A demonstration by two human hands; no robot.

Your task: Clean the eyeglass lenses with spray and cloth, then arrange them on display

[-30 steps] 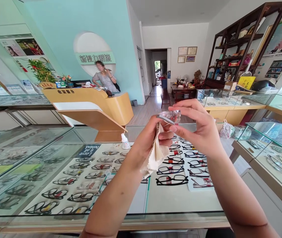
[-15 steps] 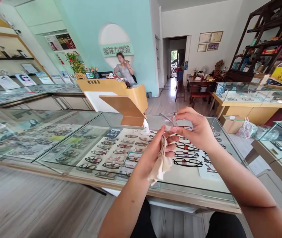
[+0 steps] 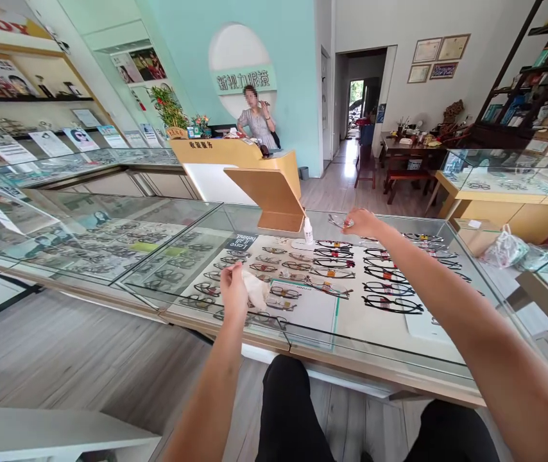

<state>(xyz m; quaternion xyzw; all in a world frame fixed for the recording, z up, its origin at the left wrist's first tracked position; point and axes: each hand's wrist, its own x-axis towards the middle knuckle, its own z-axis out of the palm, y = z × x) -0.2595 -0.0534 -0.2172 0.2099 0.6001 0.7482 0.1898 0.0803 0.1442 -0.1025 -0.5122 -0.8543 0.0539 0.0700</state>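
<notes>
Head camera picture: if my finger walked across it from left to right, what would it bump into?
Leafy plant → left hand → pale cloth → white bottle → held glasses → right hand → plastic bags.

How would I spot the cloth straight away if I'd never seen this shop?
Start at the long glass display counter in front of the person, filled with eyeglasses. At its near side, find the person's left hand, which holds the cloth. It is a soft, crumpled, cream-white patch, unlike the thin, dark eyeglass frames laid out inside the counter.
</notes>
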